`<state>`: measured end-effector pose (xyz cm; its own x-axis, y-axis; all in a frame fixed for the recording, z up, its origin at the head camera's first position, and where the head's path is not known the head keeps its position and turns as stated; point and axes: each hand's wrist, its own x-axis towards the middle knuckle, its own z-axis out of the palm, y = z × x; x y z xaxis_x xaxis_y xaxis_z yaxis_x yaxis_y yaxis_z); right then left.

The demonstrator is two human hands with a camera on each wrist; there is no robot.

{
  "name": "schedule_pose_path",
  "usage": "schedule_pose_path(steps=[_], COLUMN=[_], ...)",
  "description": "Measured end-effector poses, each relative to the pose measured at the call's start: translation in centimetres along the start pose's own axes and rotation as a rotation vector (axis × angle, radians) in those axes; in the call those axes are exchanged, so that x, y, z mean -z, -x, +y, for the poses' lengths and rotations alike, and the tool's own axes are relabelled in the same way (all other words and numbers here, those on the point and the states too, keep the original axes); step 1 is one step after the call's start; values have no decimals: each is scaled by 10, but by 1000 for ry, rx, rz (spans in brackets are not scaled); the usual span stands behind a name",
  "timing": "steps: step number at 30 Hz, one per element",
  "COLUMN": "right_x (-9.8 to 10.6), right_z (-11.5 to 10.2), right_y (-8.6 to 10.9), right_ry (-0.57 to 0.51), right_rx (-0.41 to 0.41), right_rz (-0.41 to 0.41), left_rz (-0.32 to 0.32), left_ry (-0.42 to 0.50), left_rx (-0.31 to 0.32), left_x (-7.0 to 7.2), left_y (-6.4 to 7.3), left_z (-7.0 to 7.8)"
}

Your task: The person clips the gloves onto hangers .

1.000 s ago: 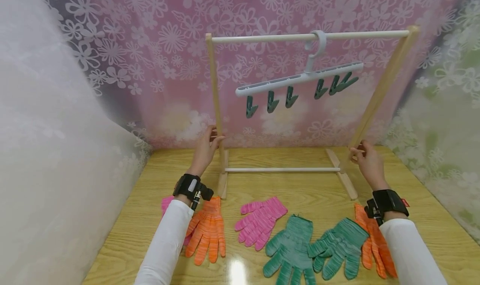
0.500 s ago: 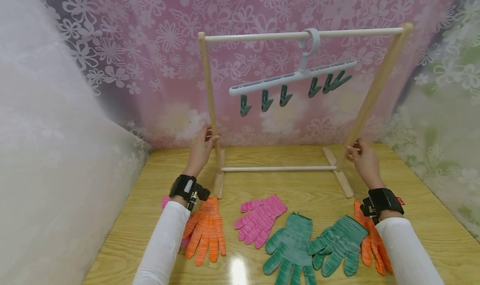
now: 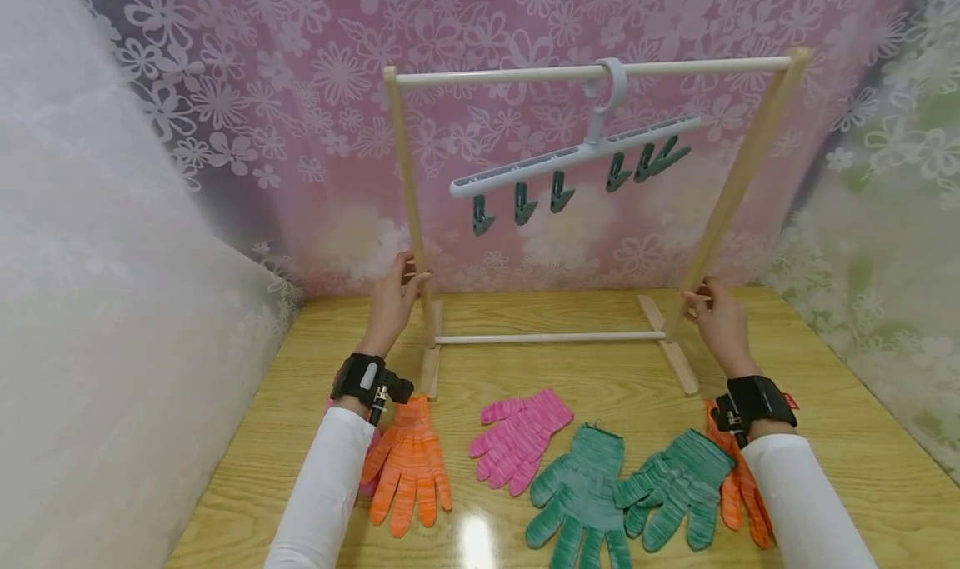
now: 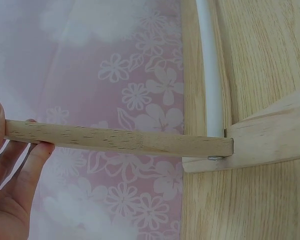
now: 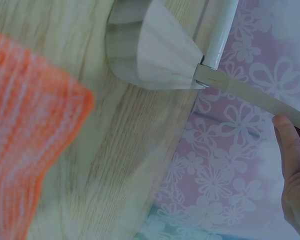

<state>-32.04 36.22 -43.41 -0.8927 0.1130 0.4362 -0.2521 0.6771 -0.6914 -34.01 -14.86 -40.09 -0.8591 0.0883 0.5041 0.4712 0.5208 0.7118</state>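
Shows a small shift to the left of the wooden rack along the desk since the earlier head frames, with both hands and the white hanger carried along. Looks like a slight leftward nudge at the cuff of the left orange glove as well, just beside the near end of the rack's left foot. Suggests, as a judgement, placing of the rack as the step in hand, with better room to its right than to its left. Stands upright at the far side of the desk, before the pink flowered curtain. Can see the left hand pinching the left post between thumb and fingers, and the right hand curled likewise about the right post, both low down. Hangs from the top bar with green clips beneath, tilted up to the right, in the hanger's case. Leaves the pink glove and green gloves lying flat on the near side, seemingly undisturbed by the shift.
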Motion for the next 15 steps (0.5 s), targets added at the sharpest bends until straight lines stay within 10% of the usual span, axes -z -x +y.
schedule_pose_path(steps=[15], right_x=[-8], right_z=[-8], right_y=[1], right_ry=[5], right_rx=[27], right_rz=[-4], left_rz=[28], left_ry=[-19], left_rx=[-3], left_x=[10], left_y=[6], left_z=[-4])
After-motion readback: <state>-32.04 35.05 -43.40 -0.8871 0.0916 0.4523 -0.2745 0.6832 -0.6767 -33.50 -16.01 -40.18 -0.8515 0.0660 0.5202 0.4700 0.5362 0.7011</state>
